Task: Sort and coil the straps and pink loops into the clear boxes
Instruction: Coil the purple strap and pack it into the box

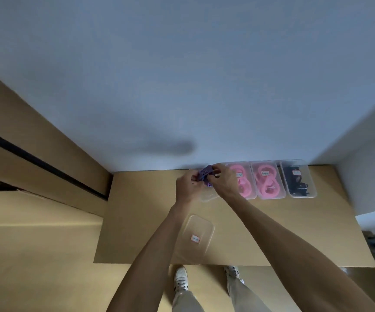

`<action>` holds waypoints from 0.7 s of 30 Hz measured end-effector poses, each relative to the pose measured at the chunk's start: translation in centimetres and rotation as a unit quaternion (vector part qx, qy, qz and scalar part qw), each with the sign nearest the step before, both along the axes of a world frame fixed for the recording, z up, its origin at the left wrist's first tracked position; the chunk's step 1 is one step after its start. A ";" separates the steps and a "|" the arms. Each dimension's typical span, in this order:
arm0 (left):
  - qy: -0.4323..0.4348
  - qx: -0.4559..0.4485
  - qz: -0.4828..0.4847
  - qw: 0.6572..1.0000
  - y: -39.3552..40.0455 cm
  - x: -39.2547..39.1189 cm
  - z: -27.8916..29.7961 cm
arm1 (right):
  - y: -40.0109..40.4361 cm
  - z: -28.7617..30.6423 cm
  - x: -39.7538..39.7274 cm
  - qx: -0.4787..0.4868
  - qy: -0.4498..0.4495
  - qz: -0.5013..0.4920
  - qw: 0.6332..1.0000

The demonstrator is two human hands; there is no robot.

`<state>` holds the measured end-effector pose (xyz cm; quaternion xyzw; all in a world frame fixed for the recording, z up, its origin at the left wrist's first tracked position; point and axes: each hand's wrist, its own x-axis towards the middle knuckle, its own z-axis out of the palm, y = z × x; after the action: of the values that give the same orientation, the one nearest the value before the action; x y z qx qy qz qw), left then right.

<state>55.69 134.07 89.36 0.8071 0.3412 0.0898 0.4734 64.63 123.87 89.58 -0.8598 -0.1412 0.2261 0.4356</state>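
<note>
Working a purple strap (205,175) between both hands, left hand (187,186) and right hand (223,182), fingers curled round it above an open clear box (209,195) at the surface's (141,221) far edge. Two boxes of pink loops (241,180) (268,180) and one of black straps (298,180) look filled. Left to do, by my reading: coil this one in and fit the lid (196,237) lying nearer.
</note>
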 end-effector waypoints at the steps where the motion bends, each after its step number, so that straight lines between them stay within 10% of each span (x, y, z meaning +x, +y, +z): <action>1: 0.004 0.003 0.008 1.000 -0.5 0.3 -0.7 | -0.1 -0.8 0.5 -0.003 0.006 0.010 1.000; 21: 0.102 0.117 0.029 0.987 -2.2 2.8 -12.0 | 0.0 -11.4 2.9 -0.075 0.049 0.115 0.989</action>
<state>58.47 131.88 77.33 0.8516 0.3980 0.0595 0.3360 67.55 123.88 78.14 -0.8559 -0.1999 0.3267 0.3476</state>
